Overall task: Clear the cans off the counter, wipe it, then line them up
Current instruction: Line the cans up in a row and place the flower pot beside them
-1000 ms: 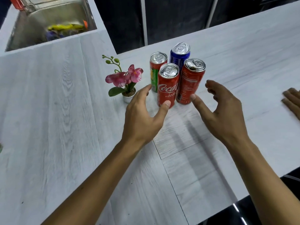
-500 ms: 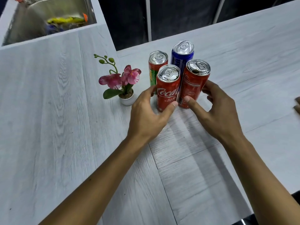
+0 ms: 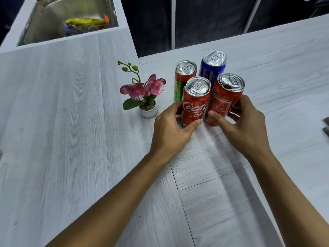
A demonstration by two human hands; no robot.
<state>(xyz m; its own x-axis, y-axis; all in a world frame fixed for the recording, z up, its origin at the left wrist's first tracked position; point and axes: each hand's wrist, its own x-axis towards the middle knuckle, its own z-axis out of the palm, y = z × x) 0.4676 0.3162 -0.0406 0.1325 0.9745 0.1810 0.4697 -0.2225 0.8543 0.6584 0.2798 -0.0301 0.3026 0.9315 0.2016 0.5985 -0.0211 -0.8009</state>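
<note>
Several slim cans stand close together on the pale wood-grain counter. My left hand grips the front red Coca-Cola can low down, thumb across its front. Beside it, my right hand grips the second red can, fingers curled round its right side. Behind them stand a red and green can and a blue can, both untouched. All cans are upright.
A small potted pink orchid stands just left of the cans. A steel sink with coloured items inside lies at the far left. Another person's fingertips show at the right edge. The counter's near right edge drops off.
Both hands moved forward from open and apart to closing round the two front red cans. The camera view also drew nearer to the cans.
</note>
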